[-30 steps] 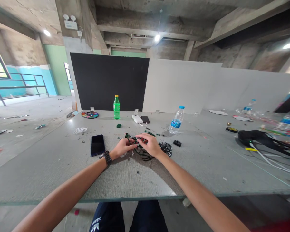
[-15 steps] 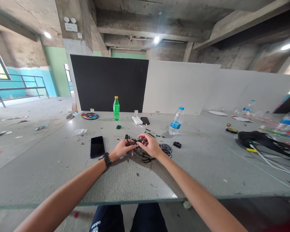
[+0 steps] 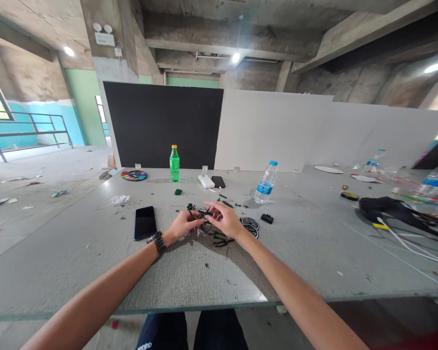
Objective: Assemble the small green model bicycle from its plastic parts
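Dark-green frame sits pinched in the left grip; the right grip curls beside it, hold unclear.

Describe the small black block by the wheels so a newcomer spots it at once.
On the grey table, find the blue-capped bottle nearest the right hand. On the wearer's side of that bottle lies the small black block. It looks boxy and solid, unlike the round spoked wheels just left of it.
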A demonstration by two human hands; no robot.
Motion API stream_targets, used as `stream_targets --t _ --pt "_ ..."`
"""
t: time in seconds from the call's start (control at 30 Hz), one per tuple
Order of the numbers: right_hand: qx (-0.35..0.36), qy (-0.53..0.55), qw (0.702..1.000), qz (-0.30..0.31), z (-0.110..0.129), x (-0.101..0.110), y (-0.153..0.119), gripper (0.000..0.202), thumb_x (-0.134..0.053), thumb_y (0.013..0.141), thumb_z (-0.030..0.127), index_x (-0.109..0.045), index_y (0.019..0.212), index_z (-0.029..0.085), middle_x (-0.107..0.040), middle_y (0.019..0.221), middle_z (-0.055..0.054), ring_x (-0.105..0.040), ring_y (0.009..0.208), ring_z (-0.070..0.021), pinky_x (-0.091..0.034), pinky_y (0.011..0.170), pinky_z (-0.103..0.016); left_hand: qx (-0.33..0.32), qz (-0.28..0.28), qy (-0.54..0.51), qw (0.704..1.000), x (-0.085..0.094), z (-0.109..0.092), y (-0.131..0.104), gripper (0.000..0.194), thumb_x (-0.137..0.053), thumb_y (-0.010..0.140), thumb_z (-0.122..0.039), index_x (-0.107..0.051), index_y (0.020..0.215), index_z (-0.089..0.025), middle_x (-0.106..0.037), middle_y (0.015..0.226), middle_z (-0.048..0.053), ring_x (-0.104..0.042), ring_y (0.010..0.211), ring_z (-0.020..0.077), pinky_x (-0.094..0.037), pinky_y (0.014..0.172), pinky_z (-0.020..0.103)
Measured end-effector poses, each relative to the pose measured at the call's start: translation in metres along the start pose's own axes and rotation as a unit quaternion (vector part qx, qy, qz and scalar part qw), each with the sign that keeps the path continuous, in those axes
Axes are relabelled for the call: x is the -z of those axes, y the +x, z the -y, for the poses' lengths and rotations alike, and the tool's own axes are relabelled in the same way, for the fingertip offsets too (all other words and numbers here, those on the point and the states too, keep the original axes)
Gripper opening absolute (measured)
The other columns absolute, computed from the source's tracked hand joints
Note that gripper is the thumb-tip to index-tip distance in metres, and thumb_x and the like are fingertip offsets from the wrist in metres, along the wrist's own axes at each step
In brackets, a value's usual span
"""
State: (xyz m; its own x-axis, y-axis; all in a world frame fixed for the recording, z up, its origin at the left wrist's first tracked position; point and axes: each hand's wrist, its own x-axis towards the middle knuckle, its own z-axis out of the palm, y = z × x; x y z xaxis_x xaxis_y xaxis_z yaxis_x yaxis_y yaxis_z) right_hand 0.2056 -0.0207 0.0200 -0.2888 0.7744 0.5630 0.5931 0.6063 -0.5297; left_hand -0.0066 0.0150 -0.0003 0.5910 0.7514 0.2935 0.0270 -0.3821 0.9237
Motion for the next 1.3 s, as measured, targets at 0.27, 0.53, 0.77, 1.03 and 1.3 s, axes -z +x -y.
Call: stream_targets --t 0.27,0.53,0.77,1.03,1.3 --pt "-0.012 -0.010 1.000 0.009 -0.0020 0.0018 0.0021 0.038 -0.066 0.090 0.039 -0.063 0.126 0.026 -0.064 0.099 -0.005 -0.061 0.070 -0.0131 -0.055 0.065 -0.027 0.000 0.002 -0.014 1.000 -0.0006 0.0008 0.0004 0.041 -0.070 0.083 -0.051 -0.069 0.088 -0.011 -0.060 0.068 0.001 -0.050 0.057 0.0102 -0.037 0.055 0.023" --pt "-0.010 -0.005 1.000 0.027 0.0052 0.0026 0.0072 0.044 -0.063 0.092 0.034 -0.061 0.135 0.030 -0.061 0.098 -0.003 -0.060 0.070 -0.0124 -0.055 0.068 -0.028 0.000 -0.007 -0.014 1.000 0.0001 -0.0003 0.0007 0.042 -0.070 0.082 -0.052 -0.069 0.090 -0.011 -0.060 0.069 0.001 -0.049 0.056 0.0098 -0.037 0.055 0.023" --pt "-0.014 -0.007 1.000 0.012 0.0008 -0.0004 0.0057 0.030 -0.065 0.090 0.036 -0.068 0.117 0.023 -0.064 0.097 -0.005 -0.061 0.072 -0.0139 -0.054 0.066 -0.028 0.000 -0.009 -0.013 1.000 0.0000 0.0036 0.0017 0.042 -0.071 0.082 -0.051 -0.070 0.092 -0.010 -0.059 0.068 0.001 -0.049 0.056 0.0095 -0.036 0.053 0.022" --pt "-0.005 -0.022 0.999 0.026 0.0015 0.0006 0.0043 0.038 -0.061 0.093 0.034 -0.064 0.130 0.029 -0.061 0.095 -0.003 -0.058 0.068 -0.0123 -0.055 0.067 -0.028 -0.007 -0.005 -0.004 1.000 0.0014 0.0077 0.0029 0.043 -0.070 0.084 -0.052 -0.070 0.094 -0.010 -0.060 0.068 0.001 -0.051 0.056 0.0103 -0.037 0.054 0.023" --pt "-0.018 -0.014 1.000 0.015 -0.0014 0.0005 0.0046 0.038 -0.064 0.091 0.037 -0.063 0.128 0.026 -0.062 0.093 -0.003 -0.056 0.065 -0.0127 -0.053 0.063 -0.028 -0.012 0.001 -0.003 1.000 0.0007 0.0046 0.0034 0.043 -0.070 0.083 -0.053 -0.070 0.088 -0.011 -0.057 0.062 0.000 -0.050 0.055 0.0105 -0.034 0.053 0.023"
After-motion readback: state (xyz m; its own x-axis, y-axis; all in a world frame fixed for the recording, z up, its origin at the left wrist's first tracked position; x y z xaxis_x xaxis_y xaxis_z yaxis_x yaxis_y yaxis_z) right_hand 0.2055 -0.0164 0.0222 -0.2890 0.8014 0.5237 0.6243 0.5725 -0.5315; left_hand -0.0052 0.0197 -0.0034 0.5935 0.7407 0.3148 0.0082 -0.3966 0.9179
